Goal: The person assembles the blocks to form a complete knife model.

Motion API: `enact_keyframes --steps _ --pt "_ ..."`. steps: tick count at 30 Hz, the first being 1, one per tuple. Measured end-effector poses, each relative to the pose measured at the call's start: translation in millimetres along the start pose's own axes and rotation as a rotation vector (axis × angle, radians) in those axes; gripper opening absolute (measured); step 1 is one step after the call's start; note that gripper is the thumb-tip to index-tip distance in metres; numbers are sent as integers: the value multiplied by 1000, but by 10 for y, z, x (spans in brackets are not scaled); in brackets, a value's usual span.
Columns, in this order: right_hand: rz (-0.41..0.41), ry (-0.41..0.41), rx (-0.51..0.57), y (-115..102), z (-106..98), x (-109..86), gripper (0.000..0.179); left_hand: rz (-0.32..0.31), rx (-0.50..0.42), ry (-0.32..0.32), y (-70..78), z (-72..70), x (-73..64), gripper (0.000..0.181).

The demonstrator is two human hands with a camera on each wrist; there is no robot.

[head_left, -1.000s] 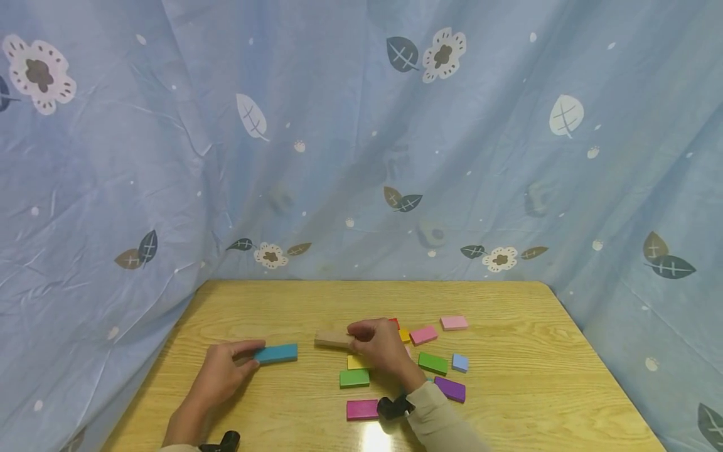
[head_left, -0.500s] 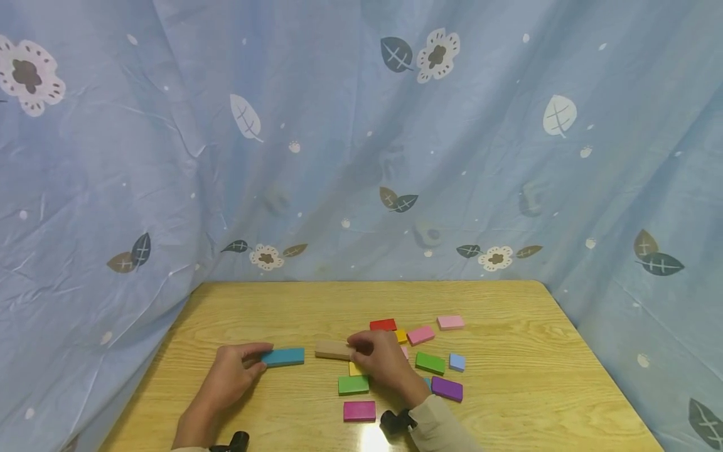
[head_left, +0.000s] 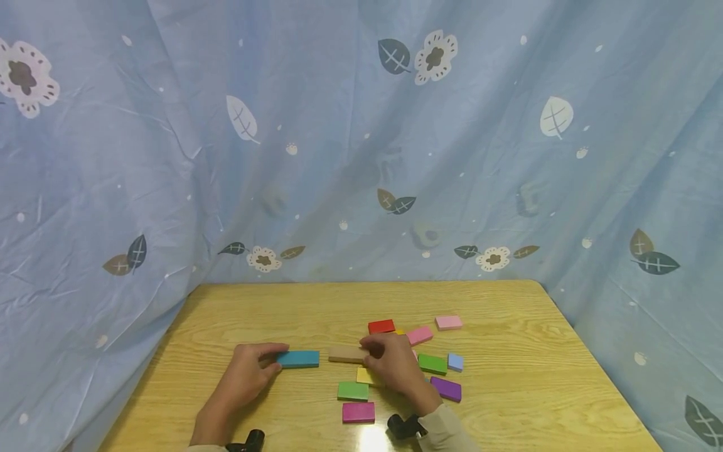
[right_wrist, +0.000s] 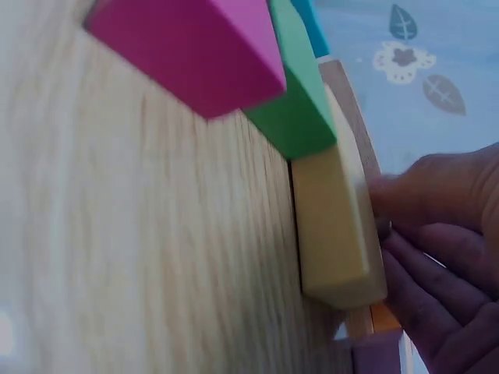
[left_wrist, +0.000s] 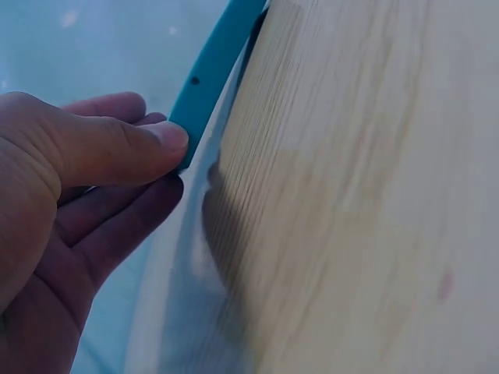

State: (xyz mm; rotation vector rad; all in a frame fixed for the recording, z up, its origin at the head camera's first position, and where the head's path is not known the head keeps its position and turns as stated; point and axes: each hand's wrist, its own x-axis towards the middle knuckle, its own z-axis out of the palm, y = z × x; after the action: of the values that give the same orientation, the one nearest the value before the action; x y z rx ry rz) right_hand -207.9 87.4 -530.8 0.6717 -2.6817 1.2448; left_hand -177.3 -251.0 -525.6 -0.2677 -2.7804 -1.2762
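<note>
In the head view my left hand [head_left: 245, 376] pinches the left end of a long blue block [head_left: 299, 359] between thumb and fingers. The left wrist view shows the thumb on the block [left_wrist: 207, 86], which has a small dark dot. My right hand [head_left: 395, 364] grips the right end of a plain wooden block [head_left: 346, 355]. The two blocks lie roughly in line, end to end, with a small gap. A yellow block [head_left: 368, 376] lies just in front of the wooden one, partly under the right hand; in the right wrist view this yellow block [right_wrist: 335, 226] stands beside the fingers.
In front are a light green block [head_left: 353, 391] and a magenta block [head_left: 358, 412]. Behind the right hand lie red [head_left: 381, 326] and pink [head_left: 420, 335] blocks. Green [head_left: 432, 364], purple [head_left: 446, 388] and small light blue [head_left: 455, 362] blocks lie to its right. A curtain [head_left: 339, 157] hangs behind the table.
The blue block has moved right with my left hand, narrowing the gap. The wooden block has come nearer and slightly right. The yellow and light green blocks have shifted nearer. The red block is uncovered.
</note>
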Motion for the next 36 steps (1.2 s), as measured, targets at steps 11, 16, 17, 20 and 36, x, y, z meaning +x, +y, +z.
enact_keyframes --steps 11,16,17,20,36 --pt "-8 -44 -31 33 -79 -53 29 36 -6 -61 77 161 70 39" --pt "0 -50 -37 36 -100 -81 28 37 7 -68 96 178 70 39" --pt "-1 -49 -34 38 -99 -83 27 38 6 -69 98 179 70 39" --pt "-19 -41 -37 39 -91 -82 27 37 3 -71 103 182 68 40" --pt "-24 -48 -71 4 -43 -49 27 59 15 -43 76 212 68 42"
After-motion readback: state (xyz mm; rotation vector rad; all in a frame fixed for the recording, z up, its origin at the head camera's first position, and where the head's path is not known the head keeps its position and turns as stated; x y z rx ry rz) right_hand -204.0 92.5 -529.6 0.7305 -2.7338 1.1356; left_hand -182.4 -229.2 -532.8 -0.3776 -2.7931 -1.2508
